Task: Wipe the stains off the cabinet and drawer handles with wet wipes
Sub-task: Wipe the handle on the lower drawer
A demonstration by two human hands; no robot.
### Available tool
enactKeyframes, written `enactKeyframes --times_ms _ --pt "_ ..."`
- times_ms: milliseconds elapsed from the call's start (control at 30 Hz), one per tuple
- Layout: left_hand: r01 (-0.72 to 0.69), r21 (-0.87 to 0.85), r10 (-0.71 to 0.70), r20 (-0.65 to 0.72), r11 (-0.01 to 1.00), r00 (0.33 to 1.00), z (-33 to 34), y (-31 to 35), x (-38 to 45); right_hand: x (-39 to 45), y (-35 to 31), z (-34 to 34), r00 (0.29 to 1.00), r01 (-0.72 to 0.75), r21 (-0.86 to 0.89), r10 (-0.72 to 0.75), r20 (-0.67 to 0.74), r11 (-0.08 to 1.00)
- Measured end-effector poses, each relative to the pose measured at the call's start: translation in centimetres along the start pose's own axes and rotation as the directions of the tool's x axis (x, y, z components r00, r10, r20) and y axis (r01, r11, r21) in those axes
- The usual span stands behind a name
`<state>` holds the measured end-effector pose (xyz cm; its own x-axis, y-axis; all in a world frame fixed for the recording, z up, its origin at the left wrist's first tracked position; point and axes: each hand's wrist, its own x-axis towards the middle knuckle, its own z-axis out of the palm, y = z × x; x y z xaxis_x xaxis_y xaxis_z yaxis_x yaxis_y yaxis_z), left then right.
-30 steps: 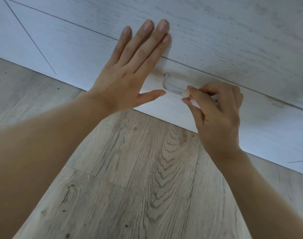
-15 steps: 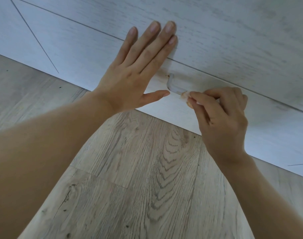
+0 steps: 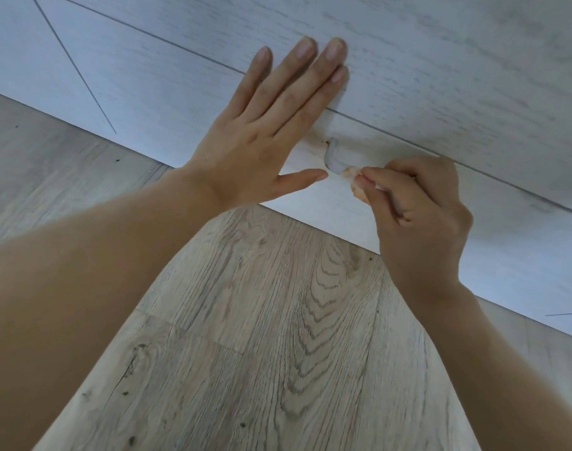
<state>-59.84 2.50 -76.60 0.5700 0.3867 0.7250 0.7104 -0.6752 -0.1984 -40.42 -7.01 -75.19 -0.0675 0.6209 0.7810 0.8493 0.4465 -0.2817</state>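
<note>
Right hand (image 3: 421, 219): fingers curled tight, pinching a wadded wet wipe (image 3: 356, 183) stained orange-brown, pressed against the drawer handle (image 3: 333, 157). Only the handle's left end showing, a pale grey curved bar bending out of the panel; remainder hidden behind the knuckles. Small brownish stain (image 3: 323, 142) on the panel right at the handle's left mount. Left hand (image 3: 265, 138): flat and spread, fingers straight, palm laid on the white wood-grain drawer front (image 3: 473, 229), gripping nothing. Fingertips reaching across the dark seam onto the upper drawer front (image 3: 441, 60); thumb stretched sideways, tip just short of the wipe and not touching it. Further seams, one slanting, one level, off to the far left of the cabinet face. Below the cabinet's lower edge, grey-brown wood-look plank floor (image 3: 278, 336), both bare forearms crossing over it.
</note>
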Motion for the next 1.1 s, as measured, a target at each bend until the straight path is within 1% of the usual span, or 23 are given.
enactKeyframes --times_ms 67,200,400,633,800,933,1100 --pt "0.006 -0.005 -0.006 0.001 1.0 1.0 0.0 0.1 0.1 0.0 -0.2 0.1 1.0 0.0 -0.005 0.0 0.017 1.0" --pt "-0.014 -0.004 0.014 0.018 1.0 1.0 -0.1 -0.3 0.0 -0.2 0.0 -0.5 1.0 -0.006 -0.004 0.006 -0.008 1.0" --pt "-0.043 0.025 0.043 0.019 0.999 0.999 -0.1 -0.8 -0.4 0.4 -0.4 0.4 0.996 0.074 -0.04 -0.073 0.045 0.996" --pt "-0.036 0.089 0.028 0.093 0.995 0.995 0.3 -1.7 -2.7 0.4 -0.9 0.6 0.993 0.116 -0.088 -0.113 0.033 0.989" --pt "-0.016 0.107 0.007 0.082 0.994 0.997 0.8 -1.7 -3.2 0.1 -1.3 0.1 0.993 0.109 -0.133 -0.114 -0.031 0.985" --pt "-0.008 0.094 0.001 0.071 0.996 0.997 0.9 -1.7 -3.2 0.6 -1.3 0.6 0.993 0.117 -0.098 -0.119 -0.016 0.988" --pt "-0.005 0.093 -0.001 0.064 0.996 0.998 1.0 -1.7 -3.3 0.4 -1.2 1.0 0.993 0.12 -0.121 -0.122 -0.006 0.985"
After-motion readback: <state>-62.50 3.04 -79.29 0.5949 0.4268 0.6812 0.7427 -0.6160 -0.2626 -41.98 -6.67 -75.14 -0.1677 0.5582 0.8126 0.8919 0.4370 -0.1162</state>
